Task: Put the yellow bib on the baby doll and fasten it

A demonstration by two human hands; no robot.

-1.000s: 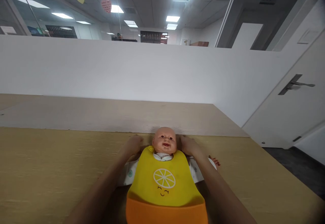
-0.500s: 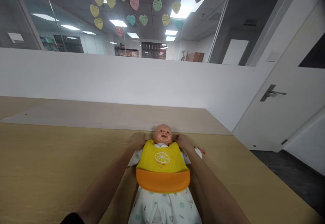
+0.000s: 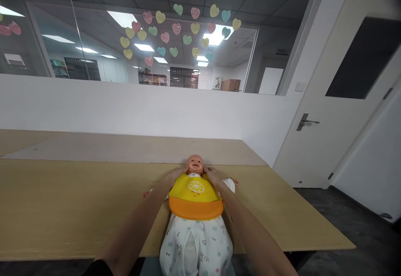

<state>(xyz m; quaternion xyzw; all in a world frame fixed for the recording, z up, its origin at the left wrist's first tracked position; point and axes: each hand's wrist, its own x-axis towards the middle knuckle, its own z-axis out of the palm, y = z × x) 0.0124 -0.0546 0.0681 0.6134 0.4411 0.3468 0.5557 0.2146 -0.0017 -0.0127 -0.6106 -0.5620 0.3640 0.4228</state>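
A baby doll lies on its back on the wooden table (image 3: 62, 201), its head (image 3: 194, 164) towards the far side. It wears a yellow-and-orange silicone bib (image 3: 196, 196) with a lemon-slice face over a white dotted romper (image 3: 196, 244). My left hand (image 3: 177, 174) sits at the bib's upper left corner, beside the doll's neck. My right hand (image 3: 213, 176) sits at the upper right corner, also by the neck. Both touch the bib's top edge, but the fingers are too small to read. The bib's fastening is hidden.
The romper's lower end reaches past the table's near edge (image 3: 78, 258), above a dark floor (image 3: 344, 226). Behind the table stand a paler board (image 3: 125, 150) and a low white wall (image 3: 125, 109). A white door (image 3: 307, 142) stands at the right.
The view has pulled back and tilted up, so the doll looks smaller and more of the romper shows. My hands sit closer together, nearer the doll's neck.
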